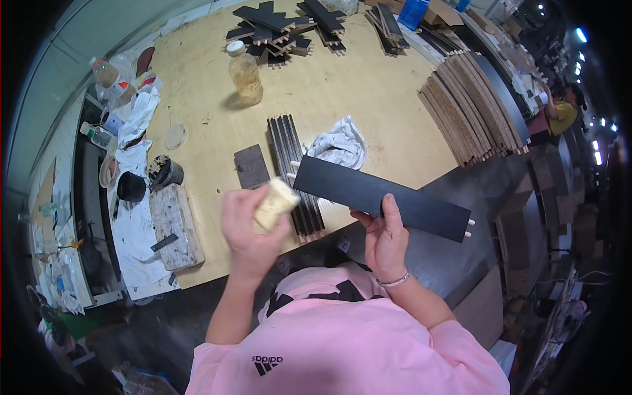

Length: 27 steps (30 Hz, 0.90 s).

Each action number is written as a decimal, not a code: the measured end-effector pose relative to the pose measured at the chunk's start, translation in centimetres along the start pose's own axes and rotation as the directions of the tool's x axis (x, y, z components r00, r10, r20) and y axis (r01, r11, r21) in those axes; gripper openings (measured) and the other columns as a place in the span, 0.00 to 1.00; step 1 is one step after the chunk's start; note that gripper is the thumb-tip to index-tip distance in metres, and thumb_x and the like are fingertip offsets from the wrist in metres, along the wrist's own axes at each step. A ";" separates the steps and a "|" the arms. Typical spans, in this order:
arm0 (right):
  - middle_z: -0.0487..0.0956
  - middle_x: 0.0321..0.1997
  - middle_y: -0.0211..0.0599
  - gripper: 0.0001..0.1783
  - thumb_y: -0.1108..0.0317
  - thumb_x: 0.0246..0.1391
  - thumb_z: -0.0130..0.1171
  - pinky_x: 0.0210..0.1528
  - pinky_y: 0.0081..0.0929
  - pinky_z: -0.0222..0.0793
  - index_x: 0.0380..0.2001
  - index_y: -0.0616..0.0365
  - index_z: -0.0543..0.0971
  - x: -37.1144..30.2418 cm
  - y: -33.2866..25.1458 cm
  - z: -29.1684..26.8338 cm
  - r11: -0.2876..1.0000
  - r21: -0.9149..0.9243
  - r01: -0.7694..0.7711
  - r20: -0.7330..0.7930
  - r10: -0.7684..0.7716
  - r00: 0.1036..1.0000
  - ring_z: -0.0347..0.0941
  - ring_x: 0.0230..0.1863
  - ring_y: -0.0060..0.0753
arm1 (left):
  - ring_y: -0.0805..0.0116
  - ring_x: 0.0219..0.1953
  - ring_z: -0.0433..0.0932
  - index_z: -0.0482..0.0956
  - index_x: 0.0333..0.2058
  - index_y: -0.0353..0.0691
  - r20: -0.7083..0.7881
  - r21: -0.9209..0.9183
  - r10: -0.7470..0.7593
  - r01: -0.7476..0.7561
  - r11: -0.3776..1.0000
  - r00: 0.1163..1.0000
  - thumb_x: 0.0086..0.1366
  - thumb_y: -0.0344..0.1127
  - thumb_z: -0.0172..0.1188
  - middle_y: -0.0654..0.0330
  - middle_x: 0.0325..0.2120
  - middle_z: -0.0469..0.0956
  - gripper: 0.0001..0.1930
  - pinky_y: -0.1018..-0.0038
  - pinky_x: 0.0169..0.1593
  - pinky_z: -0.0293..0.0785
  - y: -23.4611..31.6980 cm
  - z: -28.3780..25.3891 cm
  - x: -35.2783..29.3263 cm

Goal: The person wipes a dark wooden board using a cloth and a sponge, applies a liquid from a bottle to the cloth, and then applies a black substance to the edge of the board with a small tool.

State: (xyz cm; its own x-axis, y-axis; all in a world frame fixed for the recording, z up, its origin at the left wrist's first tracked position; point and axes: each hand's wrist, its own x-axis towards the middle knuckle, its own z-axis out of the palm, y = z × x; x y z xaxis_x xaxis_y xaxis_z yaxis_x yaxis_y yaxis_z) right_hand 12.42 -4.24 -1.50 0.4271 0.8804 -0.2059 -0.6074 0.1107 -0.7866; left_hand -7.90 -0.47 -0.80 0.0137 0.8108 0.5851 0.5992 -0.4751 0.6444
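Observation:
My left hand [250, 227], slightly blurred, grips a pale yellow sponge-like block [276, 203] close to the left end of a black board. That black board [388, 197] is held tilted in front of me by my right hand [385, 243], thumb on its upper face and fingers beneath. Short wooden dowels stick out of both its ends. Under and behind the sponge, a row of dark boards [295, 171] stands on edge on the table. A crumpled white cloth [339, 141] lies behind the held board, and a flat dark grey pad [251, 166] sits left of the row.
On the yellowish table [191, 112] stands a capped jar [245, 76]. Black boards [270, 29] are piled at the far side; a large stack [467, 108] stands at right. At left are dark-stained cups [164, 172] and a stained slab [176, 227]. Another person [563, 115] is at far right.

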 end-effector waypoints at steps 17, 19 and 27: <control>0.81 0.43 0.38 0.17 0.57 0.66 0.51 0.46 0.34 0.78 0.44 0.60 0.76 -0.1 -0.6 -0.9 0.998 -0.025 -0.058 0.032 0.059 0.998 0.79 0.42 0.33 | 0.54 0.35 0.71 0.78 0.42 0.35 -0.100 0.108 -0.043 0.053 0.993 0.994 0.40 0.23 0.68 0.54 0.33 0.70 0.24 0.62 0.41 0.69 -1.6 -0.5 0.0; 0.81 0.42 0.38 0.17 0.57 0.66 0.50 0.46 0.33 0.78 0.44 0.60 0.76 0.1 -0.4 -0.8 0.999 -0.024 -0.042 0.007 0.043 0.999 0.79 0.41 0.33 | 0.59 0.38 0.73 0.78 0.42 0.33 -0.056 0.021 -0.020 0.021 1.000 0.998 0.41 0.21 0.64 0.54 0.35 0.71 0.23 0.67 0.43 0.72 0.3 -0.4 -0.1; 0.80 0.40 0.40 0.10 0.66 0.62 0.55 0.42 0.36 0.80 0.41 0.62 0.76 0.8 -1.1 -1.3 0.993 0.058 -0.106 0.013 0.105 0.994 0.80 0.39 0.35 | 0.56 0.38 0.73 0.78 0.42 0.34 -0.003 0.159 0.026 -0.025 0.987 1.000 0.41 0.23 0.65 0.54 0.34 0.72 0.24 0.67 0.46 0.70 -1.6 -0.7 -0.4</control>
State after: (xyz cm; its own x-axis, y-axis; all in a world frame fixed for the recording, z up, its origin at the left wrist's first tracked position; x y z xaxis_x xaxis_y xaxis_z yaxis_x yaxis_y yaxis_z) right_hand 14.32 -4.31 -1.56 0.3519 0.8932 -0.2799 -0.6872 0.0435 -0.7252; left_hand -9.42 -0.26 -1.74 0.0264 0.7972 0.6032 0.7183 -0.4348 0.5431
